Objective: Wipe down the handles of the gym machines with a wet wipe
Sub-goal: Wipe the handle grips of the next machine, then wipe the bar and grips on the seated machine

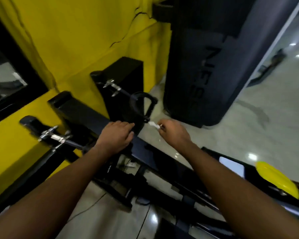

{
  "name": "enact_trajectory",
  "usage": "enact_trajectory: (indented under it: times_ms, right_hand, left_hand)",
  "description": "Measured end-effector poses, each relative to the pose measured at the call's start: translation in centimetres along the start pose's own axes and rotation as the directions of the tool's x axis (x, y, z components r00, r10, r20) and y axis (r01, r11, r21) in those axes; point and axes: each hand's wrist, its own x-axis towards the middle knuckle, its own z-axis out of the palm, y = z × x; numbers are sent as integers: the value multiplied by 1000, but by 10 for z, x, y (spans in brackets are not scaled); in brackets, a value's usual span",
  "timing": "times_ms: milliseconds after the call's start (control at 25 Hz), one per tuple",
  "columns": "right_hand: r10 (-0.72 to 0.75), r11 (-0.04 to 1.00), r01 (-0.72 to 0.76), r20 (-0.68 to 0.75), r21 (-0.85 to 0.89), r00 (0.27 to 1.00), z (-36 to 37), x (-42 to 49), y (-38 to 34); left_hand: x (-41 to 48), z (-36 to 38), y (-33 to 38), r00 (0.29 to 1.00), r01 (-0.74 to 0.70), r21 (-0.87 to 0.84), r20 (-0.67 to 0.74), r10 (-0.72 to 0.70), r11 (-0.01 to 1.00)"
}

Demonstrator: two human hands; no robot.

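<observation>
A black D-shaped cable handle (142, 105) hangs from a chrome clip (111, 87) at the middle of the view. My left hand (116, 136) reaches under it, with fingers curled round the handle's lower strap as far as the blur lets me tell. My right hand (173, 131) pinches a small white wet wipe (153, 124), whose tip lies at the lower end of the handle's grip bar. A second chrome clip (54, 136) with its cable attachment sits to the left, beside my left forearm.
The black machine frame (155, 152) runs diagonally under my arms. A tall dark punching bag (212, 62) stands on the pale glossy floor (248, 128) just behind the handle. Yellow wall (76, 35) on the left, mirror (5, 78) far left, yellow cover (276, 178) lower right.
</observation>
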Motion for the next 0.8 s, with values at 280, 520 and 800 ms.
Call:
enact_trajectory:
  times_ms: [280, 520, 800]
  right_hand:
    - [224, 969, -239, -182, -63, 957, -177, -96, 127]
    - [549, 799, -599, -455, 43, 701, -280, -307, 291]
    - [830, 405, -831, -535, 382, 159, -327, -620, 403]
  left_hand:
    - [113, -57, 208, 956, -291, -143, -93, 279, 946]
    - [140, -95, 447, 701, -711, -41, -109, 705, 702]
    - [84, -116, 769, 387, -921, -91, -104, 916, 379]
